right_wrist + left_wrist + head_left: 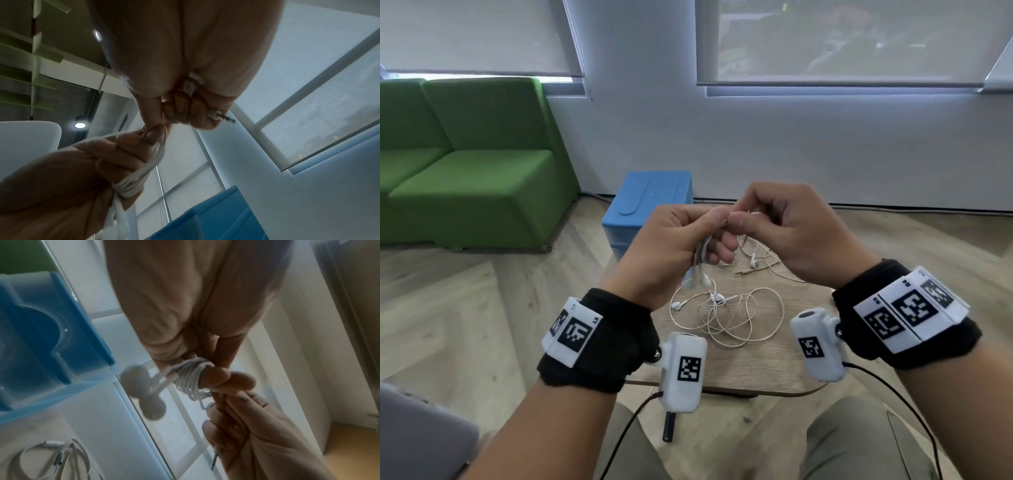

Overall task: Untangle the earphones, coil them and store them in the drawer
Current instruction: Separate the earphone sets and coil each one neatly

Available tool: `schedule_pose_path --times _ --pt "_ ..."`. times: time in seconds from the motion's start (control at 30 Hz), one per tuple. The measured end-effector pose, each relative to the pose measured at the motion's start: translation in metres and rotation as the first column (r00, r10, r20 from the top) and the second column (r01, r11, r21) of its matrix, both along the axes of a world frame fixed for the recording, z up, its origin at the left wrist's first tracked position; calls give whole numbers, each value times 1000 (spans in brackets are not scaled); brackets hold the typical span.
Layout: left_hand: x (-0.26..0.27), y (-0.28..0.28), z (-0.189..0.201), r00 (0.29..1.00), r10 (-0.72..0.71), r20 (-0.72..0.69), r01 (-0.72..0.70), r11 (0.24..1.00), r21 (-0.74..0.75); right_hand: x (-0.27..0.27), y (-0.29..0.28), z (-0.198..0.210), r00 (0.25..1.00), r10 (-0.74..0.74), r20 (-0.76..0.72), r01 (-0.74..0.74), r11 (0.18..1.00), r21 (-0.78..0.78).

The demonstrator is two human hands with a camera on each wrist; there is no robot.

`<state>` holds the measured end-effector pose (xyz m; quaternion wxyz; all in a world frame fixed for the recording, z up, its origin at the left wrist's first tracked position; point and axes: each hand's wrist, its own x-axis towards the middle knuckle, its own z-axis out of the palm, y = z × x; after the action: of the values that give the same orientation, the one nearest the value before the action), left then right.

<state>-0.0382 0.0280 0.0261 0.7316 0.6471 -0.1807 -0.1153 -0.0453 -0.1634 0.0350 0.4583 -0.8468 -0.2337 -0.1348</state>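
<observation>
Both hands are raised over the small wooden table [774, 370]. My left hand [688, 236] holds white earphones [700, 260] wound in a coil [189, 378] round its fingers, and the two earbuds [141, 386] hang below. My right hand [767, 222] meets it fingertip to fingertip and pinches the loose end of the same cable. The metal jack plug [224, 117] sticks out of its curled fingers. The blue drawer unit [650, 205] stands beyond the table's far edge, with its drawers hidden behind my hands.
Two more earphone sets lie on the table: a cream tangle [732, 318] under my wrists and another with a gold jack [753, 263] farther back. A green sofa [469, 178] stands at the left, the wall and windows behind. Cables trail from both wrist cameras.
</observation>
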Motion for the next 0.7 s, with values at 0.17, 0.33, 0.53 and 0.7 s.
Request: schedule_pose_path --times 0.17,0.33,0.53,0.7 --pt "-4 -4 -16 986 167 -23 -169 977 -132 -5 2 -13 993 -98 -62 99 995 6" --pt "-11 1 -24 971 186 152 -197 979 56 -11 4 -23 975 -187 -121 185 982 -30" --pt "-11 4 -30 944 204 258 -258 946 195 -17 1 -24 973 -123 -194 125 992 -1" --pt "-11 5 -33 959 255 124 -262 964 51 -16 -17 -24 975 6 -221 1 999 32"
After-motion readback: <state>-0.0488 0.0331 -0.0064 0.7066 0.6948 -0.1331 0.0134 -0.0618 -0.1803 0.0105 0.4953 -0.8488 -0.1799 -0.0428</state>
